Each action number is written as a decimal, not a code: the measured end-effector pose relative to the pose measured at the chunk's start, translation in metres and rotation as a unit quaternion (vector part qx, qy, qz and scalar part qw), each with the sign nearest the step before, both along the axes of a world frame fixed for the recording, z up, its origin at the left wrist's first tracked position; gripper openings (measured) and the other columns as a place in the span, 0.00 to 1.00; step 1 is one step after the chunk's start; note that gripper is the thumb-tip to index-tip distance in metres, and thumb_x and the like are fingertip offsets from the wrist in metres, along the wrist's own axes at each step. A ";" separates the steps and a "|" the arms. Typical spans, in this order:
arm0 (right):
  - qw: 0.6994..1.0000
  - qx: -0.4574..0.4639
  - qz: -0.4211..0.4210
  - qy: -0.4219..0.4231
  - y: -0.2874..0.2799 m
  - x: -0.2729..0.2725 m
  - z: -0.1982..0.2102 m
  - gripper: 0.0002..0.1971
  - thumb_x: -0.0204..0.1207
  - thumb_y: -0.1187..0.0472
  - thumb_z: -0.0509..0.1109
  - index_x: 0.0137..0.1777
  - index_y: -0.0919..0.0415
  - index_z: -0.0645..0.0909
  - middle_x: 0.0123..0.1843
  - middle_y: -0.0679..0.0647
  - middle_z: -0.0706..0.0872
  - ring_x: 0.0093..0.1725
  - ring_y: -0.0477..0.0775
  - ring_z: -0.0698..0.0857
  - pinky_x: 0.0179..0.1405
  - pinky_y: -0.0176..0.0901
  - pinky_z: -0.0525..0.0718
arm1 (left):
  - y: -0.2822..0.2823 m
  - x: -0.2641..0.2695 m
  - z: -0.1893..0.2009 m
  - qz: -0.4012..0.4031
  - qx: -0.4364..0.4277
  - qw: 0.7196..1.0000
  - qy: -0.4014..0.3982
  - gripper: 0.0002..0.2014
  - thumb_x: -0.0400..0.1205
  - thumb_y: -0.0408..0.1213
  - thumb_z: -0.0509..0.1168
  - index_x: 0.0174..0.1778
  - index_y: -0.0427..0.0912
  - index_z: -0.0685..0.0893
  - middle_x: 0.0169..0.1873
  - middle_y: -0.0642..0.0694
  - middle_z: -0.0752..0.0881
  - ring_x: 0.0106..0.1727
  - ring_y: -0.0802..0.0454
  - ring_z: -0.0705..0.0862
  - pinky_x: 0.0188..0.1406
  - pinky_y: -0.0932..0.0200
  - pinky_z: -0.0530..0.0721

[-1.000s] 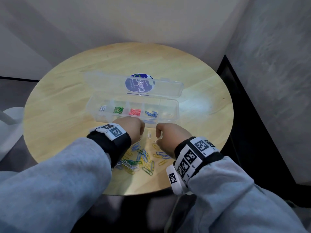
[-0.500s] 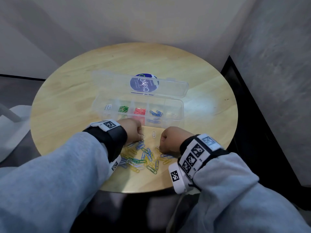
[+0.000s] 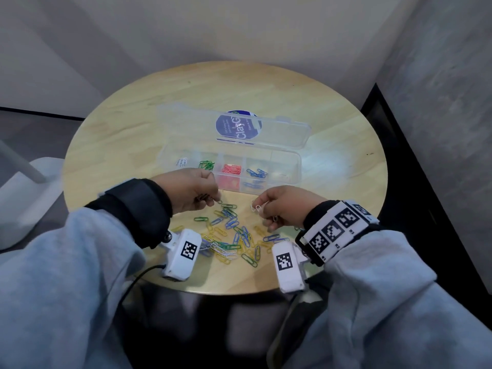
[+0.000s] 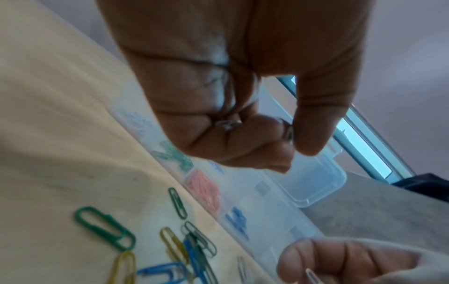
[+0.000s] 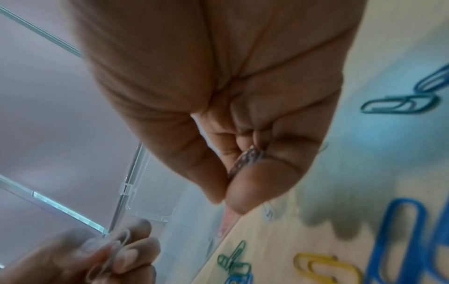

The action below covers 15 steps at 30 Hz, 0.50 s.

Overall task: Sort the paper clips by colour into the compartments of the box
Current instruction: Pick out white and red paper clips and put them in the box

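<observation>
A clear compartment box (image 3: pixel 298 169) lies open on the round table, its lid (image 3: pixel 282 131) folded back. From left to right its compartments hold white (image 3: pixel 181 162), green (image 3: pixel 206 165), red (image 3: pixel 232 170) and blue clips (image 3: pixel 256 173). A loose pile of mixed clips (image 3: pixel 231 235) lies in front of it. My left hand (image 3: pixel 191 190) hovers over the pile's left end, fingers curled, pinching a clip (image 4: pixel 289 132) with more tucked in the palm (image 4: pixel 227 124). My right hand (image 3: pixel 285 206) pinches a white clip (image 3: pixel 257 208) at its fingertips and holds others in its curled palm (image 5: pixel 245 159).
The wooden table (image 3: pixel 133 123) has bare wood behind and beside the box; its front edge runs just under my wrists. Walls close in behind and to the right. A white furniture base (image 3: pixel 29 198) stands off the table's left side.
Both hands have risen from the pile, where they rested knuckles-up, and now hold clips pinched at their fingertips. The box has not moved.
</observation>
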State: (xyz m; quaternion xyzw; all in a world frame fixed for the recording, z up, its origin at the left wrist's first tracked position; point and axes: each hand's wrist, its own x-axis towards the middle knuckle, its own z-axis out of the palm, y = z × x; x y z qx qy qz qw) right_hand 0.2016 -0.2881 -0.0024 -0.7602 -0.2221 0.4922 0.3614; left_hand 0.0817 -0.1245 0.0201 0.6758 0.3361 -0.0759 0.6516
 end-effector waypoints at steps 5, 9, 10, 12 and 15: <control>0.999 -0.030 -0.025 0.025 0.013 -0.003 0.009 0.13 0.79 0.76 0.52 0.36 0.67 0.74 0.32 0.59 0.72 0.27 0.54 0.73 0.20 0.36 0.76 | 0.006 -0.009 0.009 -0.010 -0.023 1.000 -0.009 0.12 0.68 0.20 0.66 0.29 0.41 0.72 0.18 0.47 0.82 0.17 0.59 0.79 0.15 0.72 0.74; 0.998 -0.047 -0.022 0.020 0.022 -0.008 0.014 0.13 0.80 0.69 0.57 0.32 0.65 0.70 0.29 0.59 0.72 0.25 0.54 0.73 0.23 0.40 0.75 | 0.011 -0.011 0.012 -0.013 -0.019 1.000 0.015 0.16 0.78 0.19 0.54 0.41 0.42 0.83 0.21 0.48 0.76 0.17 0.59 0.76 0.16 0.72 0.72; 0.998 -0.061 0.010 -0.022 0.022 -0.008 0.014 0.14 0.81 0.63 0.59 0.32 0.63 0.70 0.28 0.58 0.73 0.25 0.54 0.73 0.25 0.40 0.75 | 0.011 -0.012 0.013 -0.014 -0.014 1.000 0.020 0.17 0.78 0.20 0.52 0.40 0.41 0.84 0.22 0.48 0.75 0.17 0.60 0.75 0.16 0.72 0.71; 0.970 -0.116 0.117 -0.179 0.022 -0.008 0.015 0.18 0.81 0.52 0.62 0.31 0.59 0.70 0.28 0.52 0.75 0.27 0.52 0.75 0.30 0.40 0.74 | 0.011 -0.013 0.013 -0.015 -0.011 0.999 0.032 0.17 0.79 0.23 0.50 0.34 0.39 0.82 0.25 0.48 0.75 0.18 0.60 0.74 0.16 0.72 0.69; 0.902 -0.165 0.208 -0.340 0.024 -0.008 0.015 0.20 0.80 0.49 0.63 0.29 0.55 0.65 0.30 0.48 0.70 0.41 0.53 0.74 0.31 0.39 0.69 | 0.006 -0.016 0.009 -0.012 -0.038 0.999 0.037 0.08 0.75 0.30 0.58 0.31 0.37 0.77 0.26 0.46 0.79 0.17 0.60 0.75 0.15 0.72 0.70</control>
